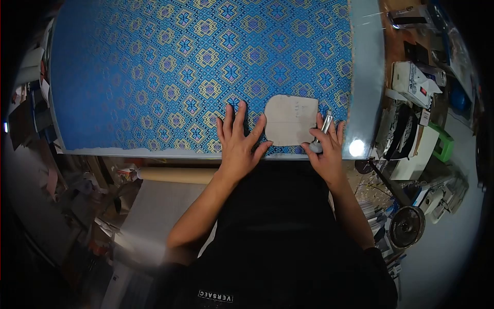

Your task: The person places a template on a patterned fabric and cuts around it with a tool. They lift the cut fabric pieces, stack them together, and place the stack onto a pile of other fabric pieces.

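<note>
Blue patterned fabric (206, 72) with yellow motifs lies spread over a table. On it, near the front edge, rests a pale card template (292, 121) with rounded corners and faint writing. My left hand (240, 141) presses flat on the fabric with fingers spread, its thumb and index finger at the template's left edge. At the right edge of the template, my right hand (327, 147) has its fingers curled around a silver marking tool or cutter (327, 123), whose tip points away from me.
The grey table edge (366, 77) runs along the right side. Beyond it stand a tissue box (411, 82), a green stool (442, 143) and a small fan (407, 227). Below the table's front edge at left is a brown roll (177, 174).
</note>
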{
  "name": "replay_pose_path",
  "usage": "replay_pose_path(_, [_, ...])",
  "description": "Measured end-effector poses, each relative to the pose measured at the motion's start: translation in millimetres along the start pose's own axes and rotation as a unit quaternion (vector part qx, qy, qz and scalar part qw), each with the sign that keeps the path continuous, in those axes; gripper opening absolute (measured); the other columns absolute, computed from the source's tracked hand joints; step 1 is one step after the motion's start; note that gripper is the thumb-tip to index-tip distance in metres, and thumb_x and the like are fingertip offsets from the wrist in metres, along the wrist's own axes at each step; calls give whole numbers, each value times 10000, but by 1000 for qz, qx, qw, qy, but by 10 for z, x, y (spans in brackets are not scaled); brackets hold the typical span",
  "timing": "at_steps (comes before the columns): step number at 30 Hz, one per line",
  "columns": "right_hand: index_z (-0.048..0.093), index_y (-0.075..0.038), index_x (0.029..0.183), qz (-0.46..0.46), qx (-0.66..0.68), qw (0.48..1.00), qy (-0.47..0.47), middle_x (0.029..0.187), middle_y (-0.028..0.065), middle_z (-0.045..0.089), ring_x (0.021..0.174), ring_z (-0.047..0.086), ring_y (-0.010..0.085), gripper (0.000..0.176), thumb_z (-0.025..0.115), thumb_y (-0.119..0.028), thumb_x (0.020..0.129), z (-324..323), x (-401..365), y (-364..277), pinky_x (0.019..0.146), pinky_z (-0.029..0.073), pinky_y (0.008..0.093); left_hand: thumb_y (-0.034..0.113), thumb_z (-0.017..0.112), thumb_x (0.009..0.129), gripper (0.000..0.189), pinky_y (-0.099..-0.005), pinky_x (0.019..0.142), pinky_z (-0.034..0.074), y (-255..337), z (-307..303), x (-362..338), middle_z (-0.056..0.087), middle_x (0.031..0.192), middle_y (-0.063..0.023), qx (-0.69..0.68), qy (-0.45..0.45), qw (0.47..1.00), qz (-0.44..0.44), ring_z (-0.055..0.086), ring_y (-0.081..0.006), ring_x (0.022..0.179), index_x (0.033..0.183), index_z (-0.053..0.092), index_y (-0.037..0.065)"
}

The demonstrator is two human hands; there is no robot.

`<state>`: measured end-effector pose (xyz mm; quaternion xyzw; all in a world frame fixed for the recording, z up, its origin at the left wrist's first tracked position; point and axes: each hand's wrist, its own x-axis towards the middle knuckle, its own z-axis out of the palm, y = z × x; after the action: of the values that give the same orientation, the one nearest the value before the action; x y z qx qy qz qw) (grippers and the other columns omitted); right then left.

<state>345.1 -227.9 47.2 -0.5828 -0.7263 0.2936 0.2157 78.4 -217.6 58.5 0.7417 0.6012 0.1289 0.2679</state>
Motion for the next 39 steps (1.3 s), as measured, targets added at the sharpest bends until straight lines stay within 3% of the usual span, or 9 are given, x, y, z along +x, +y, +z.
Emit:
replay_pose_path(20, [623,-102,1175,-9,-28,999,-15,1489,168,557,1473,373,432,428,832,-192,813,15,24,43,1203,168,645,344,822,829,719,-710,1165,111,-30,24,12,207,1682,-192,-6,6,1000,3,148,-491,1536,1484,543,246])
replay_pose_path(26, [618,-97,1204,-31,-8,999,42,1485,145,566,1442,429,386,430,812,-209,837,45,7,38,1214,188,611,345,814,835,748,-718,1171,83,9,5,22,191,1678,-212,17,11,1000,15,136,-492,1539,1507,509,223])
replay_pose_path(39, [591,-118,1230,-38,-24,999,27,1544,90,510,1478,374,340,440,795,-229,856,60,0,72,1236,160,582,377,787,857,724,-730,1171,40,-94,86,19,189,1669,-251,15,32,998,50,102,-471,1554,1507,517,208])
